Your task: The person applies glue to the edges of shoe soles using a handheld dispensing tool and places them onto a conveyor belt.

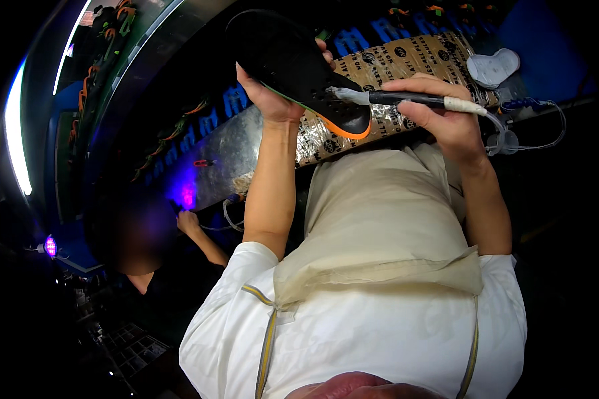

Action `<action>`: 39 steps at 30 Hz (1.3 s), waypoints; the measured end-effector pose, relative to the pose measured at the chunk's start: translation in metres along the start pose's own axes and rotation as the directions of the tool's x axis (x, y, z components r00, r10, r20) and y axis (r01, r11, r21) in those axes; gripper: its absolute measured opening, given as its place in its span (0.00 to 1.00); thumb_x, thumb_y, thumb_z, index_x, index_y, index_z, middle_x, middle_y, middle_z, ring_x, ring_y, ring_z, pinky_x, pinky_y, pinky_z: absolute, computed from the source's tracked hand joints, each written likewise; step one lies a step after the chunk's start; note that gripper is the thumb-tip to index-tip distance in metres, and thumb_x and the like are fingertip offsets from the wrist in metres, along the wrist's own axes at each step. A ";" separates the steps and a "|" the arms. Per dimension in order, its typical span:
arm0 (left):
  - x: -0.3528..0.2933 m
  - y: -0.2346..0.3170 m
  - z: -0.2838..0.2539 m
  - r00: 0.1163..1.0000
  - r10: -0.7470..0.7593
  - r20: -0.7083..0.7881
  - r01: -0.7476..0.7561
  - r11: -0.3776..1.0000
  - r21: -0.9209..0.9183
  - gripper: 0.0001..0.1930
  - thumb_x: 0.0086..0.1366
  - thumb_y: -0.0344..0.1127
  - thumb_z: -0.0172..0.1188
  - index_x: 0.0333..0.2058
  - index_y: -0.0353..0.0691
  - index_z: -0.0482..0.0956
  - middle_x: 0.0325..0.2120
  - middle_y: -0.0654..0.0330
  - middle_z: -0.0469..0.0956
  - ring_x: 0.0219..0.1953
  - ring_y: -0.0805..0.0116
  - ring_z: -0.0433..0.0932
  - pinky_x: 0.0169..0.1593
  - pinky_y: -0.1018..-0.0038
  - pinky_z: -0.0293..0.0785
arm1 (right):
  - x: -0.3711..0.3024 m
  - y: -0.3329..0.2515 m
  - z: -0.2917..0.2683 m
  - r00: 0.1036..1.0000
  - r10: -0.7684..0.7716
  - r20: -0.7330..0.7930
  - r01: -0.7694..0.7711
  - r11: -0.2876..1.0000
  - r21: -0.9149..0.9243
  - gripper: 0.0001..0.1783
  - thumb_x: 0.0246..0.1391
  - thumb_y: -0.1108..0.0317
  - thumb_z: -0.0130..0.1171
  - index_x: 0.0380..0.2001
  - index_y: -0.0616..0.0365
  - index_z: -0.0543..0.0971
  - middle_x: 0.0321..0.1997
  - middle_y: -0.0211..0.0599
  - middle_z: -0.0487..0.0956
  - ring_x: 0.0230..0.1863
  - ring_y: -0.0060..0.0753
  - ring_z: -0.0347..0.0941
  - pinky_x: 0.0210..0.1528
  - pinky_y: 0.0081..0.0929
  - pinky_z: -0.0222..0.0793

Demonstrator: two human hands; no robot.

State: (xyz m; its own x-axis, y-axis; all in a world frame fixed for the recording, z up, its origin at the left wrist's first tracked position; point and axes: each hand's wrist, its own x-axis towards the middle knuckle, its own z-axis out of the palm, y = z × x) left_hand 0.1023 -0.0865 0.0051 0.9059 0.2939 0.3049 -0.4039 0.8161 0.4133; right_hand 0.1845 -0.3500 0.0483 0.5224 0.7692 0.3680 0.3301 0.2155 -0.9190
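Note:
A black shoe sole (283, 56) with an orange rim at one end and a green line along its side is held up over the bench. My left hand (273, 100) is closed around its left edge, with fingertips showing past the far edge. A brush (406, 98) with a black handle and pale, wet-looking bristles is in my right hand (449, 116), gripped between thumb and fingers. Its bristles touch the sole's inner face beside small holes near the orange end. A clear tube runs from the handle's white-wrapped back end.
Under the sole lies a bench top (432, 56) covered in printed brown tape. A whitish heart-shaped piece (492, 68) rests at its right end, near looped clear tubing (562, 126). Blue racks (349, 41) line the far side. At left, a co-worker's hand (188, 221) is near purple light.

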 end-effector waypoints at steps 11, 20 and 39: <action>0.041 0.012 0.053 0.972 -0.143 0.184 0.088 0.956 0.279 0.51 0.66 0.80 0.35 0.62 0.33 0.72 0.47 0.39 0.82 0.43 0.46 0.84 0.48 0.54 0.83 | 0.000 -0.001 -0.007 0.977 -0.139 0.164 0.160 0.979 -0.123 0.17 0.52 0.75 0.70 0.47 0.56 0.88 0.33 0.36 0.82 0.34 0.37 0.77 0.40 0.32 0.73; 0.052 0.016 0.061 0.984 -0.131 0.123 0.088 0.947 0.308 0.52 0.65 0.80 0.37 0.61 0.33 0.73 0.47 0.39 0.81 0.44 0.43 0.83 0.50 0.51 0.81 | 0.003 -0.024 -0.008 0.971 -0.131 0.202 0.165 0.974 -0.158 0.17 0.49 0.74 0.73 0.45 0.60 0.88 0.32 0.38 0.84 0.35 0.37 0.79 0.40 0.31 0.73; 0.073 0.013 0.073 0.890 -0.286 0.354 0.168 0.929 0.329 0.54 0.63 0.83 0.38 0.63 0.34 0.73 0.50 0.41 0.81 0.48 0.46 0.83 0.50 0.52 0.81 | 0.004 -0.020 -0.002 0.929 -0.217 0.301 0.262 0.958 -0.119 0.19 0.50 0.77 0.69 0.48 0.63 0.86 0.35 0.44 0.83 0.32 0.38 0.78 0.35 0.31 0.72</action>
State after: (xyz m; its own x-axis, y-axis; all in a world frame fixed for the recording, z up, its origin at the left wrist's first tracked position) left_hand 0.1540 -0.0902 0.0957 0.8772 -0.1481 0.4568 -0.2648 0.6444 0.7174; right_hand 0.1817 -0.3520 0.0683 0.1770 0.8486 0.4986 0.5465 0.3366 -0.7668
